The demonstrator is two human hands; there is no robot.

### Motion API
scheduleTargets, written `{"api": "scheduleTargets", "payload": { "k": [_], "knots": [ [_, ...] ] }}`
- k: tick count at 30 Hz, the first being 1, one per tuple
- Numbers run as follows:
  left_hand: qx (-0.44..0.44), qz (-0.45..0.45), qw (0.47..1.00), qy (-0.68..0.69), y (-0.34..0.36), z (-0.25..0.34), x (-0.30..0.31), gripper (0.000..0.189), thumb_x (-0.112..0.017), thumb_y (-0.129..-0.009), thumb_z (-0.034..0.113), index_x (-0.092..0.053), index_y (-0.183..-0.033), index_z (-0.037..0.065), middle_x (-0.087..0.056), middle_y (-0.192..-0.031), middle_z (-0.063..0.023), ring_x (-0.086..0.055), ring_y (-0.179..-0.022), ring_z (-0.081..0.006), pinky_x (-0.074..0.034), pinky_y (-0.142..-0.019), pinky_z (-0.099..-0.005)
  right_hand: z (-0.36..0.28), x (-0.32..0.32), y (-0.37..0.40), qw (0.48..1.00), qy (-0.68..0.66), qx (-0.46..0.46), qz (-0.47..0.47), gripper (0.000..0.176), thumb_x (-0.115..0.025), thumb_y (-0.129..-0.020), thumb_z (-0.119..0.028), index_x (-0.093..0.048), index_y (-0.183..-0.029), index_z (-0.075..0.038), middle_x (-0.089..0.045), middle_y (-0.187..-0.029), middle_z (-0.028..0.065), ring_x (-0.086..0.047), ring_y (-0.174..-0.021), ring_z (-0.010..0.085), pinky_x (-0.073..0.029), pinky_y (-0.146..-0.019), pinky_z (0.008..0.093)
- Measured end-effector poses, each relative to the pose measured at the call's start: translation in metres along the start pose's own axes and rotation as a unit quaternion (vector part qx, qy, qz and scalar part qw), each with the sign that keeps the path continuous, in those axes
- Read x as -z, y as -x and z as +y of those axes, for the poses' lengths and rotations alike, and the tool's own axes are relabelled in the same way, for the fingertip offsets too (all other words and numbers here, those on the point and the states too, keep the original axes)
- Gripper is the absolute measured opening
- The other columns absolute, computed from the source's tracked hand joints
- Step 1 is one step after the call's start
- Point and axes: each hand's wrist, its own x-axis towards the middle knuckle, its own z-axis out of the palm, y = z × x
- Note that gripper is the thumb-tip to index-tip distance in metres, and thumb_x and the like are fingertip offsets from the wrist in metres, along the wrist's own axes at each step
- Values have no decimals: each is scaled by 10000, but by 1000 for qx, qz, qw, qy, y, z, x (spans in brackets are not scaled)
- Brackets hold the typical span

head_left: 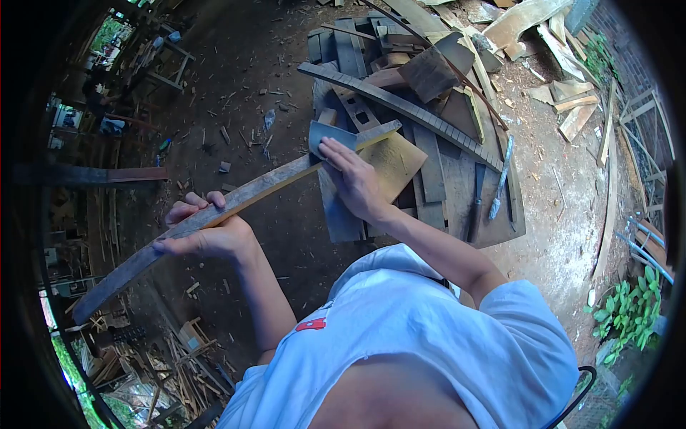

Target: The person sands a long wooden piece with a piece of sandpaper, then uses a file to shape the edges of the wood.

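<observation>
A long wooden strip slants from the lower left up to the bench, its far end above a pale board dusted with yellow powder. My left hand is wrapped around the strip from below, thumb on the near side and fingertips on the far side. Near the strip's upper end, my right hand presses a blue-grey sheet of sandpaper against the wood. The fingers lie over the sheet, and the palm hides part of the strip.
A low bench carries stacked boards, a long notched strip, a dark-handled blade tool and a bluish stick. Scrap wood lies beyond it. Wood chips litter the ground. Another person is at far left.
</observation>
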Motion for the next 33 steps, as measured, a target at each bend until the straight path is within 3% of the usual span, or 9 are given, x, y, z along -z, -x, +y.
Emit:
{"api": "scheduleTargets", "payload": {
  "k": [3, 8, 10, 12, 15, 21, 27, 29, 33],
  "knots": [
    [11, -10, 1000, 4, -1, 0, 6, 618, -312, -856, 745, -371, -744, 140, -362, -712, 22, -373, -633, -89, -402, -447, -224, 11, 6, 1, 995, -19, 63, -71, 333, -540, -890, -64, -559, -1222, -58, -536, -1291, 165, -515, -1192, 324, -433, -989, 374],
    [19, -4, 1000, 8, 0, 1, 8, 625, -325, -847, 753, -374, -733, 141, -361, -700, 23, -379, -624, -94, -395, -450, -235, 104, 6, -10, 987, 67, -146, -31, 248, -455, -961, -189, -578, -1124, -47, -624, -877, 227, -609, -824, 403, -452, -699, 472],
    [28, 10, 1000, 6, -1, 2, 5, 623, -325, -848, 752, -380, -730, 143, -360, -696, 23, -381, -621, -94, -396, -454, -235, 46, 3, -21, 978, 24, -192, -83, 246, -493, -936, -139, -579, -1149, -49, -631, -1004, 216, -609, -938, 388, -481, -782, 445],
    [39, 23, 999, 6, -2, 1, 1, 622, -325, -849, 752, -386, -728, 145, -359, -692, 23, -383, -618, -94, -396, -458, -235, -7, -13, -4, 998, -37, 39, -17, 285, -528, -901, -63, -572, -1181, -42, -605, -1150, 196, -574, -1079, 367, -474, -910, 414],
    [43, 31, 999, 7, -5, -1, 5, 606, -335, -859, 736, -396, -721, 149, -364, -691, 24, -402, -627, -90, -403, -455, -240, -27, 3, -6, 991, -41, 96, -86, 323, -547, -872, -10, -565, -1195, -26, -576, -1226, 180, -541, -1154, 349, -436, -994, 386],
    [30, 44, 998, -17, -4, 2, 9, 610, -345, -872, 708, -469, -857, 110, -400, -694, 4, -470, -678, -100, -487, -606, -271, 139, 27, -13, 961, 164, -199, -101, 279, -486, -942, -230, -595, -1140, -67, -640, -932, 244, -602, -921, 427, -485, -769, 481],
    [66, 95, 993, 4, -4, 11, 7, 571, -323, -904, 669, -466, -911, 116, -427, -696, -7, -457, -652, -100, -464, -617, -243, 161, 48, -5, 949, 179, -237, -104, 298, -482, -942, -302, -610, -1131, -110, -642, -862, 238, -613, -865, 416, -483, -742, 490],
    [49, -61, 992, 101, -11, 1, 20, 562, -318, -903, 673, -454, -890, 128, -410, -662, 2, -415, -600, -92, -398, -541, -218, 158, 20, 17, 942, 201, -242, -119, 311, -487, -940, -296, -601, -1157, -106, -645, -852, 230, -620, -841, 413, -482, -739, 485],
    [25, -61, 992, 106, -14, -3, 8, 573, -304, -890, 697, -449, -846, 145, -395, -642, 9, -377, -563, -89, -343, -491, -206, -2, 5, 10, 994, -63, -66, -59, 372, -579, -836, -6, -573, -1204, -64, -591, -1203, 174, -565, -1142, 307, -454, -979, 361]
  ]
}}
